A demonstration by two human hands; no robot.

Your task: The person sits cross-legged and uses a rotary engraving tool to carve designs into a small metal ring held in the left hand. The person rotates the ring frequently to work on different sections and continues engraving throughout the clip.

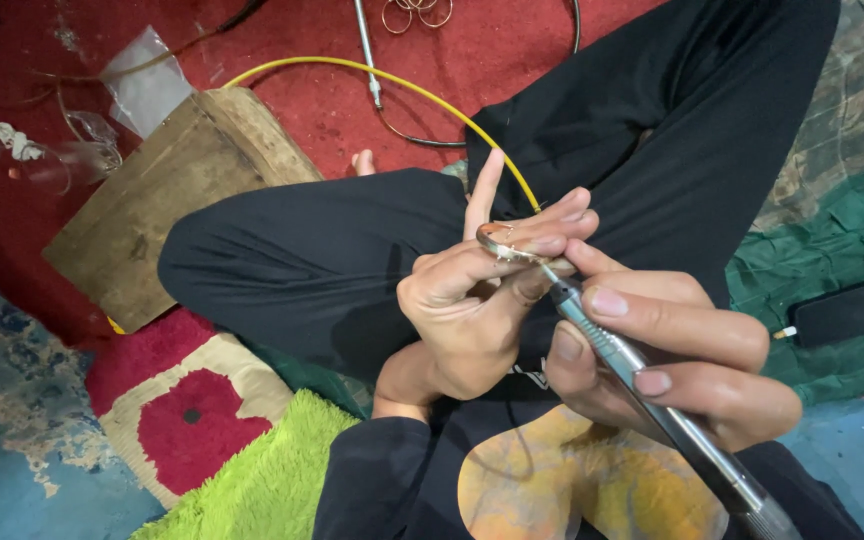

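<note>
Ring — thin metal band, pinched between thumb and fingers of left hand, index finger raised straight. Right hand wraps closed around a metal rotary handpiece; its tip meets the ring's near edge, contact point blurred, probably touching. Yellow cable runs beyond the ring, over black-trousered knee. Wooden block well left of ring; dark phone to its right.

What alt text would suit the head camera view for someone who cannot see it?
A seated person's left hand pinches a thin metal ring while the right hand presses a slim metal handpiece tool against it, above crossed legs in black trousers, beside a wooden block.
</note>
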